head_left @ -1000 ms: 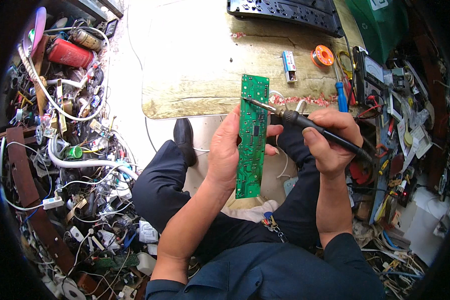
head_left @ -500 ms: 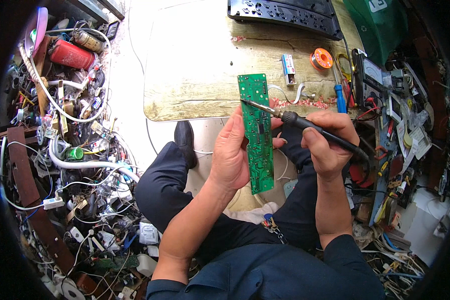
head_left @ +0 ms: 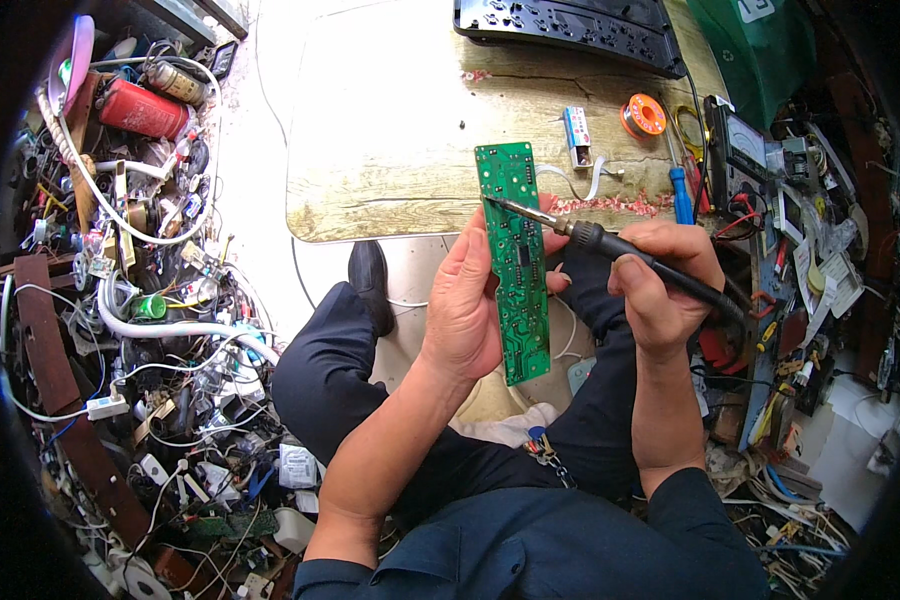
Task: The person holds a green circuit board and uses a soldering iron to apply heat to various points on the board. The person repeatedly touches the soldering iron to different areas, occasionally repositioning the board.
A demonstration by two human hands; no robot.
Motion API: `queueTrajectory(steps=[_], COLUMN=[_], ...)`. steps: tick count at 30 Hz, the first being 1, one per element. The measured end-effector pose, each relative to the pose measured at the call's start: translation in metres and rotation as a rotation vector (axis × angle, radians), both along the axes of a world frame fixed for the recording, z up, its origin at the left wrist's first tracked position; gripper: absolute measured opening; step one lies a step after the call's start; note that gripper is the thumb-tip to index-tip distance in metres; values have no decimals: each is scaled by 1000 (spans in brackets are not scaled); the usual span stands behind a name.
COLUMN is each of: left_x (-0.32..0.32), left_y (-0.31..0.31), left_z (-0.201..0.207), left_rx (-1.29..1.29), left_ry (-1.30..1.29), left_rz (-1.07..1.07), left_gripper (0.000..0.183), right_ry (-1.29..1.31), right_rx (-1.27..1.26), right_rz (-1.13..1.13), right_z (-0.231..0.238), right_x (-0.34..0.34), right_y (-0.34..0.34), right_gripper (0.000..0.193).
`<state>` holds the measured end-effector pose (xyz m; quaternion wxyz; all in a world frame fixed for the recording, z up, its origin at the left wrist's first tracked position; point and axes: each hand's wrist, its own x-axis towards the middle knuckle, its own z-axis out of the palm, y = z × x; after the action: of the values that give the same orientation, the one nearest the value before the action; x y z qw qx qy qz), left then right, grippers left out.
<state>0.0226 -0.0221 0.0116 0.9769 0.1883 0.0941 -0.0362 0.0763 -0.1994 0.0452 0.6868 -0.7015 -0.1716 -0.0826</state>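
A long green circuit board (head_left: 522, 330) stands lengthwise above my lap, its far end over the table's near edge. My left hand (head_left: 464, 300) is closed on it, thumb along the left edge and fingers coming round from behind to the right side. In my right hand (head_left: 662, 285) is a black soldering iron (head_left: 600, 240), gripped like a pen and slanting to the left. Its metal tip reaches the upper left part of the board; whether it touches cannot be made out. A white ribbon cable (head_left: 597, 178) runs from the board's right side across the table.
The wooden table (head_left: 390, 150) carries a black plastic panel (head_left: 570, 35), a small open box (head_left: 577, 138), an orange solder spool (head_left: 643, 116) and a blue-handled screwdriver (head_left: 681, 195). A multimeter (head_left: 743, 150) stands at its right edge. Heaped parts and cables (head_left: 190, 400) crowd the left.
The board and the soldering iron have shifted very slightly, the tip staying by the board's upper left. The ribbon cable's loose end has moved a little away from me.
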Motion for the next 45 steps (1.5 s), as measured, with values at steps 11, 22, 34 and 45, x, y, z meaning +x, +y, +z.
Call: queueTrajectory(steps=[11, 22, 34, 45], left_x=[0, 1, 2, 3], left_y=[-1, 2, 3, 3], left_z=[0, 0, -3, -1], left_rx=[-20, -42, 2, -74], left_ry=[10, -9, 19, -15], left_rz=[2, -5, -36, -38], left_gripper=[50, 49, 50, 51], right_ry=[35, 115, 123, 161], right_rx=[31, 119, 138, 173], right_rz=[2, 55, 72, 51], right_z=[-1, 5, 5, 6], right_x=[0, -1, 1, 3], right_y=[1, 5, 5, 6], right_gripper=[22, 22, 21, 18])
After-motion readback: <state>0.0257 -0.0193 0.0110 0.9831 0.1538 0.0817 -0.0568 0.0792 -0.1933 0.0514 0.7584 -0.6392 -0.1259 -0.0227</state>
